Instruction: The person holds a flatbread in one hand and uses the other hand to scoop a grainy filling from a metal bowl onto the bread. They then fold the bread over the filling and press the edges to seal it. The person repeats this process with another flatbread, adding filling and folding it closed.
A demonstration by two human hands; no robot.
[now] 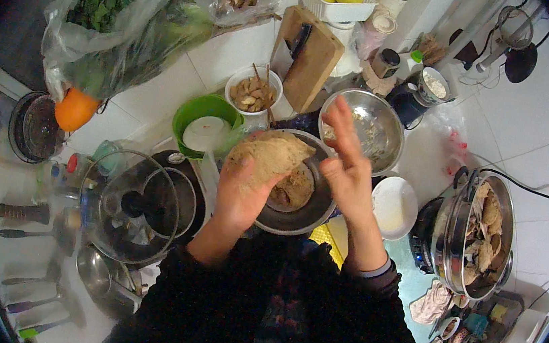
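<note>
A light-brown, rough-surfaced lump of dough (pixel 271 154) rests in my left hand (pixel 242 198), whose palm and thumb support it. My right hand (pixel 349 180) is raised beside it with fingers stretched out, holding nothing and apart from the lump. Below both hands sits a wide metal bowl (pixel 314 213) with more brown dough (pixel 294 191) in its bottom; the lump and my left hand cover part of that bowl. Past my right hand stands a second metal bowl (pixel 389 144) with pale residue inside. A white bowl (pixel 395 205) with something whitish in it is close to my right wrist.
At left are a green basin (pixel 186 111), a pan with a glass lid (pixel 109 200) and hanging utensils. A bowl of brown pieces with chopsticks (pixel 251 92) and a wooden board (pixel 318 54) stand behind. To the right, a steamer (pixel 459 240) holds brown lumps; a black cord (pixel 529 190) runs nearby.
</note>
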